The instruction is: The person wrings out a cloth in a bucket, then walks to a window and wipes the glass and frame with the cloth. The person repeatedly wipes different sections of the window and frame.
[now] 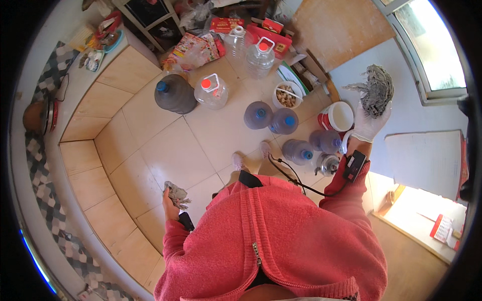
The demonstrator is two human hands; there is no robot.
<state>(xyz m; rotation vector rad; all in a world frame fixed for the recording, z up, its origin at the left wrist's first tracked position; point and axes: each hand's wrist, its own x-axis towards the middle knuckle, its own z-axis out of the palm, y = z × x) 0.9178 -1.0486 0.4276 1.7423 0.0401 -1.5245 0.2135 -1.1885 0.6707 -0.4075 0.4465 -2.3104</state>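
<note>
In my right hand (371,120), which wears a white glove and is raised beside the wall and window at the right, I hold a bunched grey cloth (377,90). My left hand (170,205) hangs low at the left of my body, its fingers around a smaller crumpled grey-beige cloth (177,194). No glove can be made out on the left hand. Below the right hand, a white and red bucket (342,116) stands on the floor by the wall.
Blue-capped plastic water bottles (296,151) stand on the tiled floor near my feet. Farther off are a large grey bottle (175,96), a clear red-capped jug (211,94) and a white pail of brownish pieces (288,95). Cabinets with a countertop (81,94) curve along the left.
</note>
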